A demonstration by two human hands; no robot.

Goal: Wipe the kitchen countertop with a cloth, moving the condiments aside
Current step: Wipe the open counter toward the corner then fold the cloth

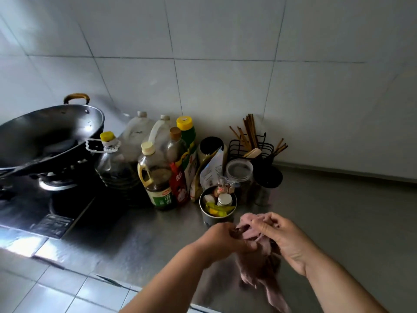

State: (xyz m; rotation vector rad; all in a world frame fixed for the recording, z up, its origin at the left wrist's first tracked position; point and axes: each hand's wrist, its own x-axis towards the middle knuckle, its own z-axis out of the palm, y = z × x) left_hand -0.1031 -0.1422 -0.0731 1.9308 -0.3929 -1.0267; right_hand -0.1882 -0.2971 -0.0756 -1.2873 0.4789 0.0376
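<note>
Countertop [338, 211], perhaps seven bottles [158, 177]; left hand [222, 240], right hand [282, 238] grip one cloth [257, 265].

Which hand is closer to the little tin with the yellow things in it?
Left. The left hand is just in front of the tin; the right hand is farther off to its right. Both hold the cloth.

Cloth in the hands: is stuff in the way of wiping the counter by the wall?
Yes. The left hand and right hand hold the cloth just in front of a metal cup; behind it bottles, jars and a chopstick rack crowd the countertop up to the wall. They need moving first.
</note>
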